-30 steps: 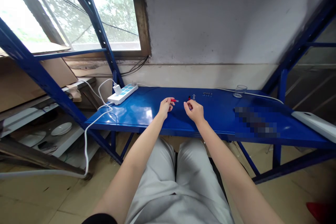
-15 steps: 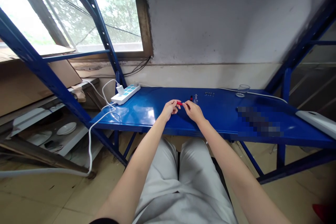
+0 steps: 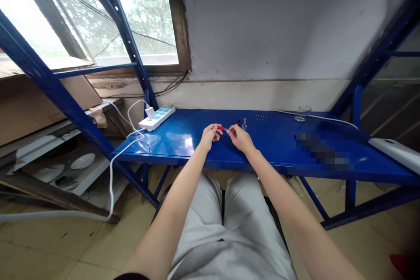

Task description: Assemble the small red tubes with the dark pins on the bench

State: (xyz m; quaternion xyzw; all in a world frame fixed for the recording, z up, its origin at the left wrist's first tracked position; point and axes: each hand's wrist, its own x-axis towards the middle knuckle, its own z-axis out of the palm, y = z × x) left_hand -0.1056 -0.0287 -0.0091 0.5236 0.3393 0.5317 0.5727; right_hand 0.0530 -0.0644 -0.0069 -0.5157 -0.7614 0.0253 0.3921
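My left hand [image 3: 209, 136] is closed in a pinch on a slim red pen-like piece [image 3: 221, 127], held just above the blue table [image 3: 173, 131]. From its right end a thin, pale shaft [image 3: 226, 129] reaches to my right hand [image 3: 241, 138]. The thumb and fingertips of that hand are closed on the shaft's other end. Just beyond my right fingers, a small clear bottle-like piece [image 3: 244, 124] stands beside a small red and black piece [image 3: 239, 122]. Several tiny pieces [image 3: 261, 117] lie in a row farther back.
A white power strip [image 3: 157, 118] with a plug and cable lies at the table's left. At the back right is a clear glass [image 3: 302, 113]. A blurred dark object [image 3: 323, 153] and a white device [image 3: 395, 153] lie to the right. Blue posts [image 3: 124, 30] frame the table.
More of the pale shaft now shows between my hands. The red piece and my left fingers have shifted slightly left. My right hand stays nearly in place.
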